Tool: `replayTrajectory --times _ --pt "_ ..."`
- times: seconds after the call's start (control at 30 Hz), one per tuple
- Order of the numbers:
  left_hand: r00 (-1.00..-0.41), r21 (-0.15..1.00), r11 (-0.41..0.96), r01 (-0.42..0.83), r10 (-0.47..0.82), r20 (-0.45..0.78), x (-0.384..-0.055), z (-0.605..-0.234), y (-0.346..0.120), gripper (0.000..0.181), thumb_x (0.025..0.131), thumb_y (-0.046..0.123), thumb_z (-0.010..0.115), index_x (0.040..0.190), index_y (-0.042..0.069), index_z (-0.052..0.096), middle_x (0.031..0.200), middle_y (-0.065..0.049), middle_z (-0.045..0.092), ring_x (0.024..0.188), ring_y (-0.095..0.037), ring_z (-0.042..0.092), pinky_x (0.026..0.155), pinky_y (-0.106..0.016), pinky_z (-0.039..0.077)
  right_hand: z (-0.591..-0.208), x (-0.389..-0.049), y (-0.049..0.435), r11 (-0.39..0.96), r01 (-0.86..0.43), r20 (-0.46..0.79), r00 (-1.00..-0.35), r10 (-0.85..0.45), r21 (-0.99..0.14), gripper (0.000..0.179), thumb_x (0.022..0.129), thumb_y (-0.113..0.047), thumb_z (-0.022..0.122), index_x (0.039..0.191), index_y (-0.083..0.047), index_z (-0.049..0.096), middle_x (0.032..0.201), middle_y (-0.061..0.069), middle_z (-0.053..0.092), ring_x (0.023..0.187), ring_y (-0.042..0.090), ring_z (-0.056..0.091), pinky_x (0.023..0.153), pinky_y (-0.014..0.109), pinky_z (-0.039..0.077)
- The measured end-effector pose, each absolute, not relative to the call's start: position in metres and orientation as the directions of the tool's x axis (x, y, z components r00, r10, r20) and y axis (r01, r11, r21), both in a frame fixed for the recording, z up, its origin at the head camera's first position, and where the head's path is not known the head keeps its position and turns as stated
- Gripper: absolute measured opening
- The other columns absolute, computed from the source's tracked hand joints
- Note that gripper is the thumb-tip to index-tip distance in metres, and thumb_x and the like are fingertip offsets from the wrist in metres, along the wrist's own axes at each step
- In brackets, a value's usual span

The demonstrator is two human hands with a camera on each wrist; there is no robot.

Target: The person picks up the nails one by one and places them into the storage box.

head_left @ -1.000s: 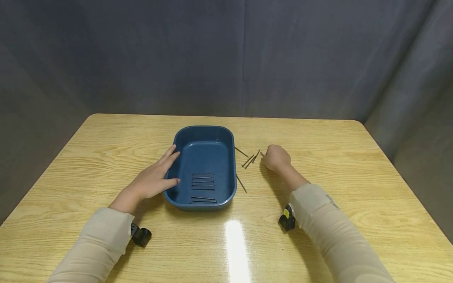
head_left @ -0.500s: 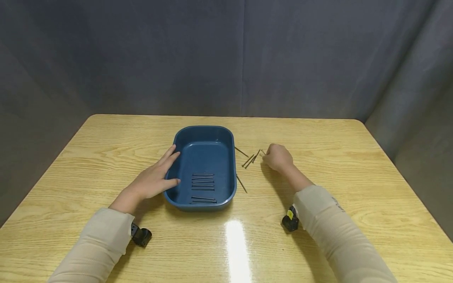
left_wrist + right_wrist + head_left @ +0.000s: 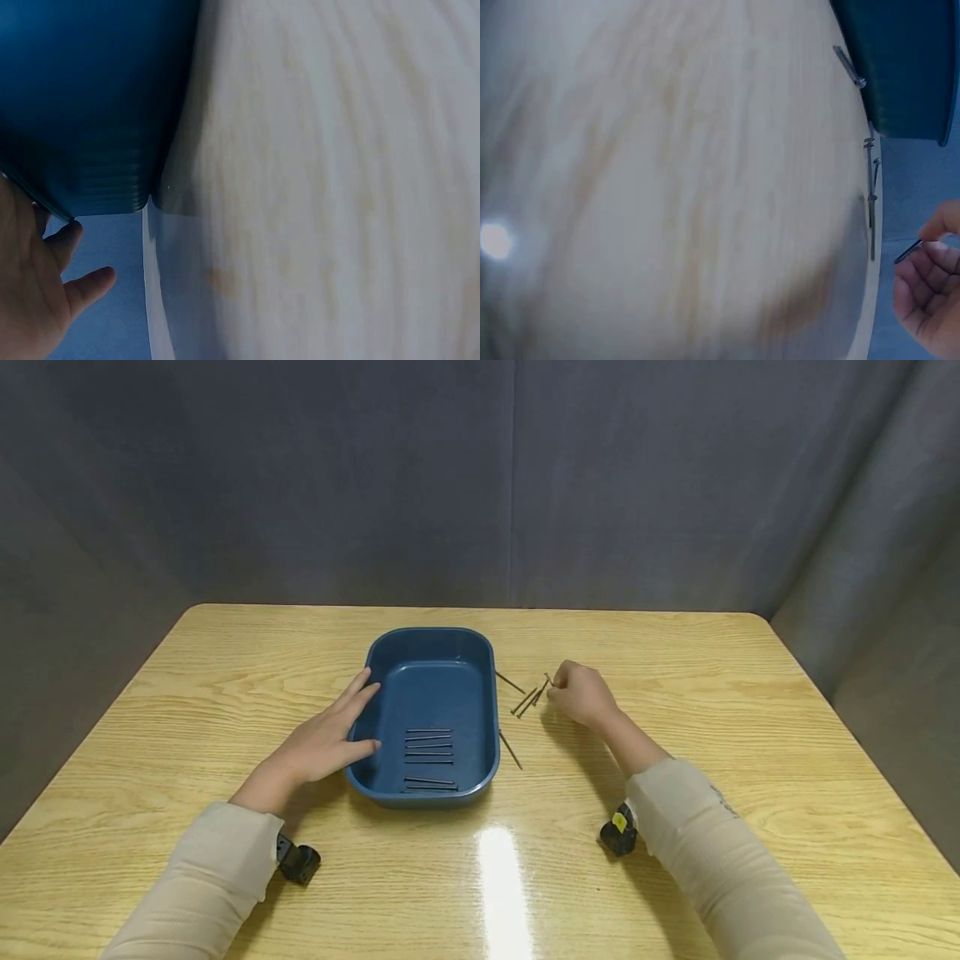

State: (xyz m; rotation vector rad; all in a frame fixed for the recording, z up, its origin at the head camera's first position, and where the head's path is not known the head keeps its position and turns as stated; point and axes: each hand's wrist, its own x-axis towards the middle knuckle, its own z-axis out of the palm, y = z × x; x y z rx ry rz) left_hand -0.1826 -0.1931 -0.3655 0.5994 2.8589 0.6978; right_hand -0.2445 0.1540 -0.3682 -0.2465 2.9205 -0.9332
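Observation:
My right hand point(image 3: 581, 693) pinches a thin dark nail point(image 3: 908, 251) between thumb and fingertips, right of the loose nails. In the right wrist view the other fingers are curled in below it. My left hand point(image 3: 322, 739) lies over the left rim of a blue rectangular tub point(image 3: 431, 689), fingers spread and fairly straight, with fingertips reaching just past the rim. Inside the tub, several nails point(image 3: 429, 746) lie crosswise in a rough row toward the near end. On the table, several more nails point(image 3: 524, 702) lie in a loose cluster between the tub and my right hand.
One nail point(image 3: 511, 749) lies against the tub's near right side, another point(image 3: 511, 682) by its far right side. The wooden table point(image 3: 675, 685) ends at a dark grey curtain point(image 3: 360, 485). Each sleeve carries a small black wrist camera point(image 3: 618, 831).
My right hand, with the nail, has shifted slightly to the left and farther back, closer to the loose nails. The left hand and tub have stayed in place.

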Motion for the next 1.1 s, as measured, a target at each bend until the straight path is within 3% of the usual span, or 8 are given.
replayTrajectory --times 0.27,0.77,1.1 --pt "-0.911 0.477 0.808 0.347 0.411 -0.033 -0.182 -0.365 -0.193 0.073 0.081 0.033 0.05 0.14 0.016 0.01 0.143 0.009 -0.011 0.124 -0.033 0.022 0.08 -0.054 0.035 -0.36 -0.239 0.143 0.713 -0.238 0.082 -0.966 -0.246 -0.659 0.013 0.083 -0.007 0.049 0.09 0.002 0.054 0.087 0.013 0.056 0.079 0.023 0.052 0.067 0.033 0.044" --pt "-0.916 0.48 0.812 0.332 0.4 -0.043 -0.181 -0.363 -0.194 0.074 0.081 0.033 0.051 0.14 0.017 0.01 0.142 0.01 -0.012 0.124 -0.033 0.021 0.08 -0.054 0.035 -0.343 -0.229 0.107 0.644 -0.417 0.26 -0.908 -0.329 -0.641 0.008 0.079 -0.004 0.052 0.084 0.0 0.057 0.075 0.007 0.056 0.068 0.018 0.051 0.061 0.028 0.041" --pt "-0.911 0.474 0.811 0.342 0.41 -0.044 -0.182 -0.365 -0.193 0.074 0.081 0.033 0.051 0.14 0.017 0.009 0.142 0.01 -0.013 0.124 -0.033 0.021 0.081 -0.054 0.034 -0.34 -0.226 0.088 0.624 -0.491 0.294 -0.869 -0.397 -0.609 0.005 0.077 -0.002 0.055 0.081 0.0 0.057 0.073 0.006 0.053 0.063 0.016 0.05 0.056 0.025 0.042"
